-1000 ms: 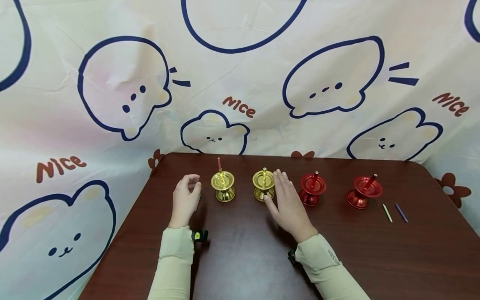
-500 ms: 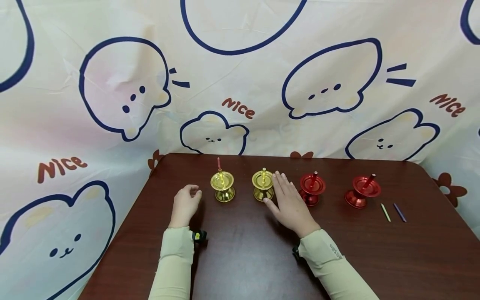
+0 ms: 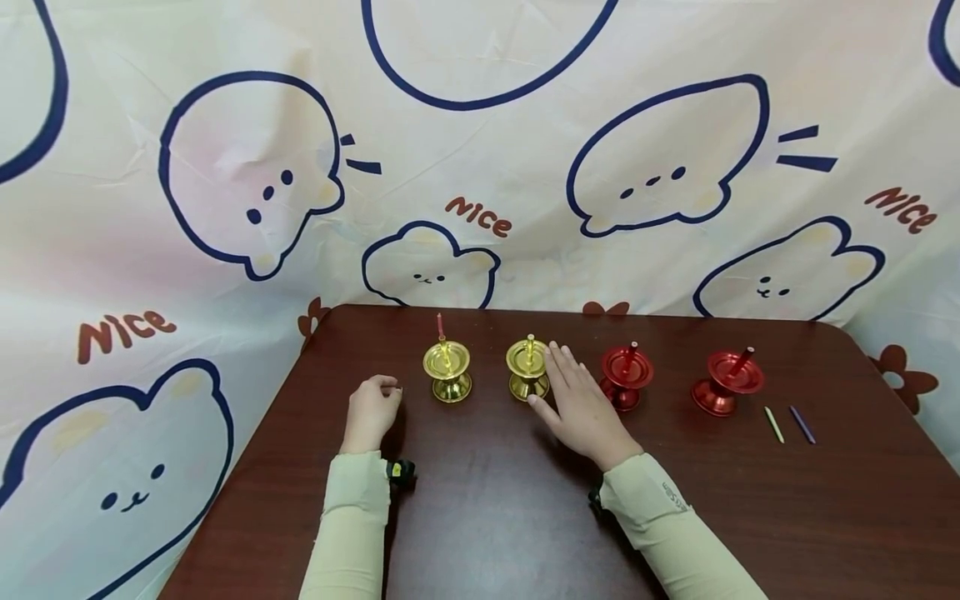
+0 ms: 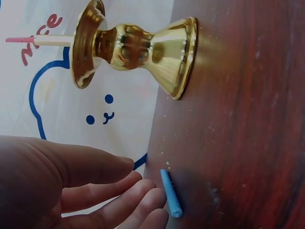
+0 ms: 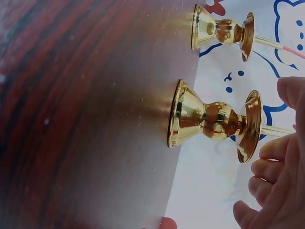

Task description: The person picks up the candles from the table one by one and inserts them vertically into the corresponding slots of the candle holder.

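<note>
Lying on table (image 4: 248, 152) just beside left grip (image 4: 66, 169), relaxed and unclenched: blue stick (image 4: 171, 194).

left grip (image 3: 371, 414) loosely curled, right grip (image 3: 585, 414) straight-fingered

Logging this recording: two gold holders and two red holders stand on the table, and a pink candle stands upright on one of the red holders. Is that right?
Not quite: the pink candle stands on a gold holder, the one nearer the left hand, as the head view shows. The rest stands.
</note>
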The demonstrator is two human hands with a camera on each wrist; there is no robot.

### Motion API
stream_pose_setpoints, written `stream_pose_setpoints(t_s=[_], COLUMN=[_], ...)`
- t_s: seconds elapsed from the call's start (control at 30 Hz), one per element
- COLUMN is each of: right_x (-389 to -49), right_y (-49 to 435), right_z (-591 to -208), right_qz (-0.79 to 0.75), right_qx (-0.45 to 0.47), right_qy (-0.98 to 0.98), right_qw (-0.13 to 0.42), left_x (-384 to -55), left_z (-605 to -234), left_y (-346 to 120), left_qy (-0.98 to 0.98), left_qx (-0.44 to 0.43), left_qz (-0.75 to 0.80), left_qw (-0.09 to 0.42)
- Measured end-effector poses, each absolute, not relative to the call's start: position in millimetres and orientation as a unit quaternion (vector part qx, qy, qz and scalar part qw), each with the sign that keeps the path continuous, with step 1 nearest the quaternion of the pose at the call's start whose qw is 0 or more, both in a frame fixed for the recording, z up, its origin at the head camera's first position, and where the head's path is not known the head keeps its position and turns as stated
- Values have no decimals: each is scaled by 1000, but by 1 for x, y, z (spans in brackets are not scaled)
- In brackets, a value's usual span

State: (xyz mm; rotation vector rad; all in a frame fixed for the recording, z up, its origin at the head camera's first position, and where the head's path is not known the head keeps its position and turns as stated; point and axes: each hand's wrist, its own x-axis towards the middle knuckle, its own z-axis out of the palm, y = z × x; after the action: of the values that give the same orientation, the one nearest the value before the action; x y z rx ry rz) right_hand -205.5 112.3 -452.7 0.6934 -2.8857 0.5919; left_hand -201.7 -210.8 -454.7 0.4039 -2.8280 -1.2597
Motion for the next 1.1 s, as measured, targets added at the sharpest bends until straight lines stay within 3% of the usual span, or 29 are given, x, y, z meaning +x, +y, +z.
stream_pose_setpoints(t_s=[0.43, 1.1], right_x=[-207, -208], right_y=[114, 111], right_z=[-455, -454], right_qz=[192, 206], right_qx=[224, 226], right_qy=[-955, -951], right_qw=[40, 35], left_x=[-213, -212], left_z=[-463, -465], left_y=[-209, -209], left_qy=[-909, -928], left_qx=[138, 134], left_qz=[-394, -347], left_qw=[1, 33])
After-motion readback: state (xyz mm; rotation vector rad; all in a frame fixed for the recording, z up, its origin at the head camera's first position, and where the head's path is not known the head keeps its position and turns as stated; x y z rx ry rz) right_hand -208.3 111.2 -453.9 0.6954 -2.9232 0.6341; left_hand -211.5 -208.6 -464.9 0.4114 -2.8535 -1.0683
